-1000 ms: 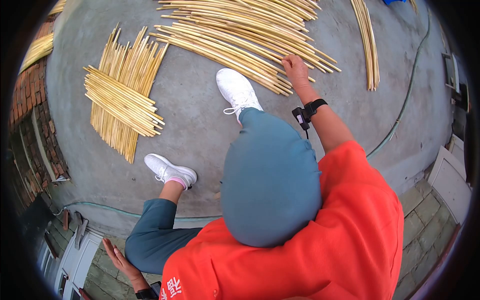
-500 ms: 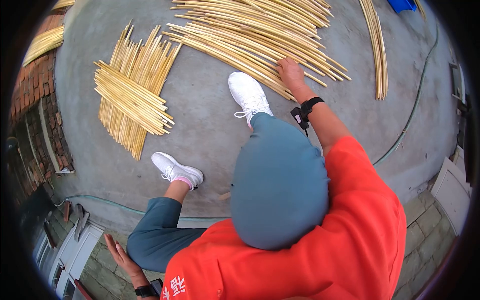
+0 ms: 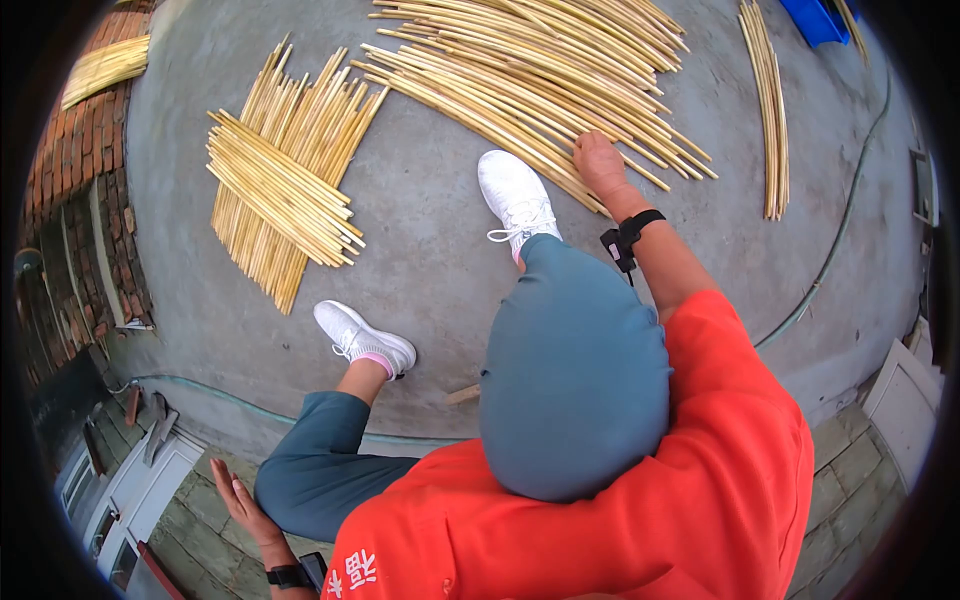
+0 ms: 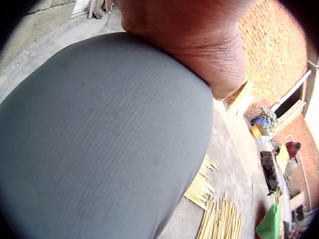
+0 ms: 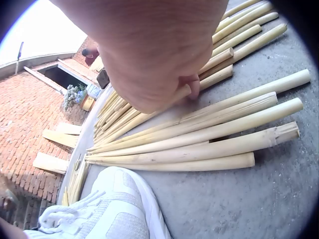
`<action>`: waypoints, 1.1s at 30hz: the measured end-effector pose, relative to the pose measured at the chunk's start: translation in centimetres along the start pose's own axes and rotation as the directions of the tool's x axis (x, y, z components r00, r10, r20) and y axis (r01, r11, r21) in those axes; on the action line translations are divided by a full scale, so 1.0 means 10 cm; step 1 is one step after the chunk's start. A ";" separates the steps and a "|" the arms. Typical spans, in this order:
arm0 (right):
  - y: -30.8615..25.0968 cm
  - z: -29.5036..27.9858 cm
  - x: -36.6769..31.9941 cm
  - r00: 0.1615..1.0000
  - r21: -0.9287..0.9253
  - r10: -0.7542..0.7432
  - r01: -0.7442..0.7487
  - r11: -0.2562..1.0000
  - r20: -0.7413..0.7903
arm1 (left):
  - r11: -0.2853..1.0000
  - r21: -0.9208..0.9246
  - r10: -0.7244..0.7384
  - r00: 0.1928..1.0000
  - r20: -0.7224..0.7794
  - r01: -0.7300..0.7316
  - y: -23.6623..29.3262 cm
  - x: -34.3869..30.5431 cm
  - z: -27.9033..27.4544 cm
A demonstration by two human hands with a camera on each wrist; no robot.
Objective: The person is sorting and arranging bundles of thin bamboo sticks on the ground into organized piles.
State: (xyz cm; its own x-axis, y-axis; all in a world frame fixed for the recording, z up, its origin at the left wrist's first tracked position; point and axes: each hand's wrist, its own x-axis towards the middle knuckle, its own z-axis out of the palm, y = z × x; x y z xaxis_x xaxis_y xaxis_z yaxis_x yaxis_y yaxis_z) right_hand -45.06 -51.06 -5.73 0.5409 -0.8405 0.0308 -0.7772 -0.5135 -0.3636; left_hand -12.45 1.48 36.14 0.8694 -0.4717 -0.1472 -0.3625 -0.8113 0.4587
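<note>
In the head view my right hand [image 3: 602, 170] is at the near edge of a broad spread of peeled sticks [image 3: 540, 85] on the concrete, its fingers curled down. The right wrist view has a fingertip [image 5: 193, 87] bent around the end of one pale stick [image 5: 174, 97], which the hand pinches; the palm covers most of the grip. Several more sticks [image 5: 214, 132] lie just beside it. My left hand [image 3: 240, 505] rests against the left knee [image 3: 300, 490] with straight fingers, holding nothing. Up close, the left wrist view shows its heel on the trouser leg [image 4: 109, 129].
Two crossed stacks of sticks [image 3: 285, 185] lie to the left, and a narrow row [image 3: 767, 120] at the right. A blue container [image 3: 815, 20] stands at the far right. A green hose [image 3: 840, 235] curves along the floor. White shoes [image 3: 515, 200] stand close to the sticks.
The head view has shifted, so the scene sits further right and lower. My right hand has moved slightly along the near edge of the sticks. The left hand stays at the knee.
</note>
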 end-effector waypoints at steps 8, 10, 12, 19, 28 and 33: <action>0.06 -0.08 -0.04 0.994 0.241 0.064 -0.083 0.967 0.085 | 1.000 0.015 0.003 1.000 0.022 -0.003 0.01 0.02 0.00; 0.06 -0.14 -0.04 0.998 0.122 0.057 -0.056 0.991 -0.003 | 1.000 0.015 0.005 1.000 0.001 -0.005 -0.01 0.02 0.00; -0.05 -0.25 -0.01 0.985 -0.089 -0.024 0.009 0.996 -0.169 | 1.000 0.017 -0.001 1.000 0.000 0.001 -0.03 0.01 0.00; -0.40 -0.01 -0.08 0.958 0.189 -0.255 0.229 0.955 0.128 | 1.000 0.027 0.005 1.000 0.000 -0.005 -0.05 0.03 -0.02; -0.05 -0.08 0.18 1.000 0.068 0.007 -0.007 0.998 0.001 | 0.999 0.039 0.004 1.000 -0.010 -0.004 -0.01 0.00 0.00; 0.13 -0.01 0.23 0.994 -0.049 -0.033 0.028 0.998 -0.106 | 1.000 0.031 0.004 1.000 -0.010 -0.004 -0.03 0.01 0.00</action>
State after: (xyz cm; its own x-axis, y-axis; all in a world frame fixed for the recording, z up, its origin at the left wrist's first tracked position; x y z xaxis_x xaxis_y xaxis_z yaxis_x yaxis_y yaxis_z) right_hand -44.86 -53.63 -6.03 0.5292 -0.8366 0.1416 -0.7766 -0.5448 -0.3164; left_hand -12.23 1.70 35.96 0.8714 -0.4713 -0.1362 -0.3761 -0.8200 0.4315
